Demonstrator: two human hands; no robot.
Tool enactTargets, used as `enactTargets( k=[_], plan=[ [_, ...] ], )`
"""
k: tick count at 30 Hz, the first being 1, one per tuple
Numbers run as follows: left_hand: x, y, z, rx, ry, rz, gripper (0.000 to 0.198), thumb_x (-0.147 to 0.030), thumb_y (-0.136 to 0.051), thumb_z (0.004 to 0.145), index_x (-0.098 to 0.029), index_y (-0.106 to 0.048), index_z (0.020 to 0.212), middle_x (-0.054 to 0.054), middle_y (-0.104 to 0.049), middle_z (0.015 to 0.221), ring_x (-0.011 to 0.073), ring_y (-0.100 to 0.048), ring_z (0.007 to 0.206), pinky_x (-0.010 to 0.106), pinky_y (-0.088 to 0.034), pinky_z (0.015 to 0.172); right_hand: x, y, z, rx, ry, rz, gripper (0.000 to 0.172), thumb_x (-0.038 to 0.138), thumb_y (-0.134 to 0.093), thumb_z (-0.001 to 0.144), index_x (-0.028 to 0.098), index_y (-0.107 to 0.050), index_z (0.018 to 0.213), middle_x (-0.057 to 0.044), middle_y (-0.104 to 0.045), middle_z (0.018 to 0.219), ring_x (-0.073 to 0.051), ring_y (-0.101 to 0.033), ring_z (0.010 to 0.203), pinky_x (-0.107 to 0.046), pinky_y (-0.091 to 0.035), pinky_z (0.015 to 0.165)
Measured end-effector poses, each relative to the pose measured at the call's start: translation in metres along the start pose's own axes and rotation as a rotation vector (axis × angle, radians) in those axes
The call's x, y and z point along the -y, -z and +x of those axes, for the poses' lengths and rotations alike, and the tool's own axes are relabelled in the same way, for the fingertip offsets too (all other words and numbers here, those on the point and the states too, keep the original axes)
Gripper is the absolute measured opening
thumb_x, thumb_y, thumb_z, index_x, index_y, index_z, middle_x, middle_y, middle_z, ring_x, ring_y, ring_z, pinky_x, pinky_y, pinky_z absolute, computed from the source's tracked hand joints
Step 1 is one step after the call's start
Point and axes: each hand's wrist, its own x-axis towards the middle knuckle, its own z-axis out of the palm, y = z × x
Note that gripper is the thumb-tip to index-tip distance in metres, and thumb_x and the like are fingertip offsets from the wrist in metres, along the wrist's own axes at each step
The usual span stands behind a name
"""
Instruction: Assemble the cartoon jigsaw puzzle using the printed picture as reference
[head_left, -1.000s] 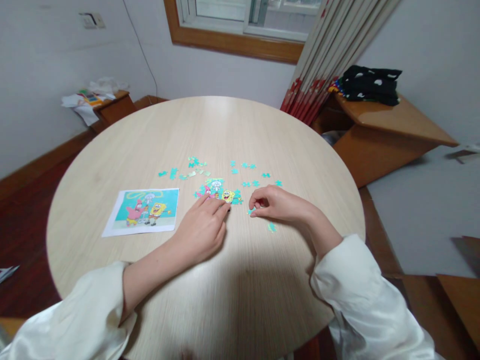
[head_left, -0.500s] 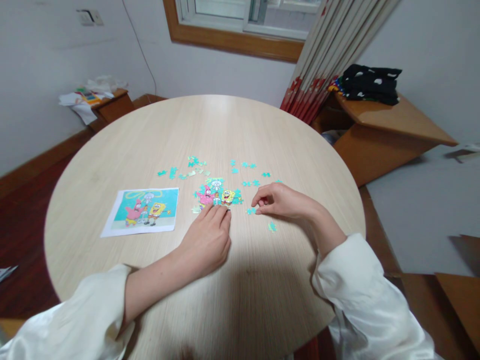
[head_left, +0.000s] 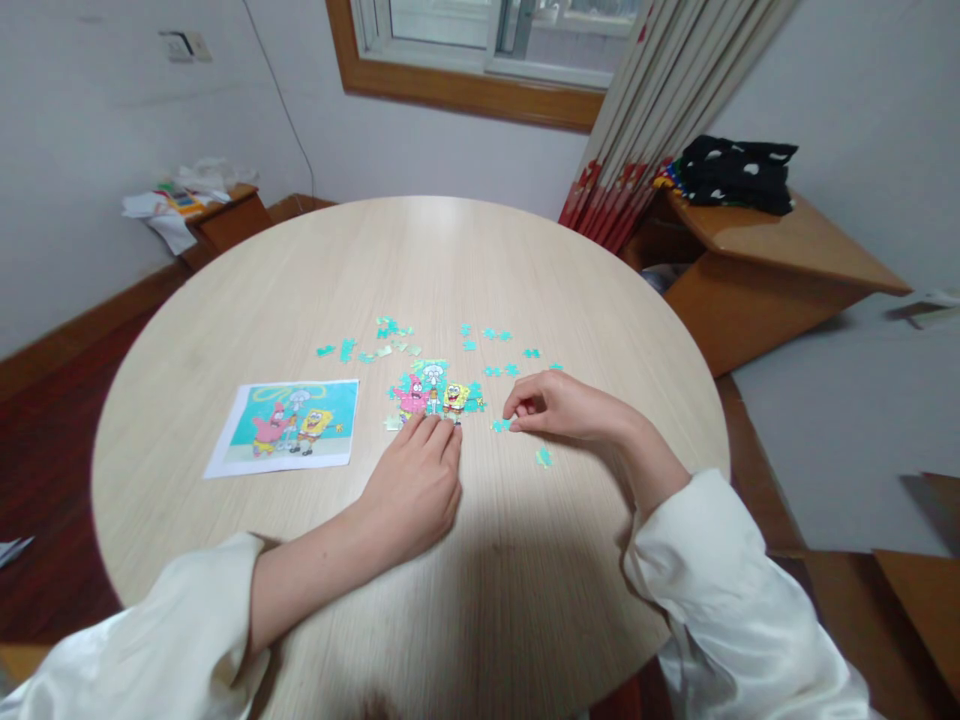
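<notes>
A partly joined jigsaw puzzle (head_left: 435, 393) shows a pink starfish, a pale squid-like figure and a yellow sponge on teal. My left hand (head_left: 412, 480) lies palm down, its fingers stretched out and tips resting on the puzzle's lower edge, hiding part of it. Just right of the puzzle, my right hand (head_left: 551, 405) is curled, with thumb and forefinger closed at the right end of a small teal puzzle piece (head_left: 500, 426). That piece lies at table level. Another loose piece (head_left: 544, 457) is below the right hand, apart from it.
Left of the puzzle lies a printed reference picture (head_left: 289, 425) on white paper. Loose teal and pale pieces (head_left: 386, 328) are scattered beyond the puzzle, with more teal pieces (head_left: 497, 335) farther right. The round wooden table (head_left: 450, 250) stands near a wooden cabinet (head_left: 750, 290) and a curtain.
The view has shifted very slightly. Both hands and the puzzle pieces keep nearly the same places.
</notes>
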Motion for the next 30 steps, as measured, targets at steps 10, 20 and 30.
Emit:
enactTargets(
  k=[10, 20, 30],
  plan=[
    [-0.0027, 0.0043, 0.0009, 0.052, 0.020, -0.010, 0.046, -0.017, -0.039, 0.086, 0.002, -0.056, 0.124, 0.022, -0.063, 0.118, 0.0320, -0.056, 0.112, 0.047, -0.039, 0.103, 0.0003, 0.0001, -0.0003, 0.013, -0.008, 0.035, 0.013, 0.020, -0.062, 0.075, 0.014, -0.070, 0.082, -0.001, -0.056, 0.068, -0.012, -0.048, 0.063, -0.027, -0.036, 0.058],
    [-0.0047, 0.0071, 0.0018, 0.139, 0.035, -0.019, 0.049, -0.017, -0.041, 0.087, 0.004, -0.054, 0.129, 0.023, -0.060, 0.126, 0.0319, -0.054, 0.121, 0.046, -0.037, 0.107, 0.0015, -0.0002, -0.0005, 0.015, -0.002, 0.030, 0.013, 0.021, -0.061, 0.074, 0.014, -0.070, 0.080, -0.001, -0.055, 0.067, -0.012, -0.047, 0.063, -0.026, -0.036, 0.059],
    [-0.0095, 0.0072, -0.0032, 0.198, 0.014, 0.017, 0.055, -0.018, -0.042, 0.083, 0.004, -0.052, 0.132, 0.026, -0.050, 0.140, 0.0332, -0.049, 0.130, 0.047, -0.036, 0.108, 0.0007, -0.0014, -0.0014, 0.005, -0.011, 0.041, 0.013, 0.022, -0.061, 0.074, 0.015, -0.070, 0.080, 0.000, -0.055, 0.067, -0.012, -0.047, 0.063, -0.027, -0.036, 0.058]
  ],
)
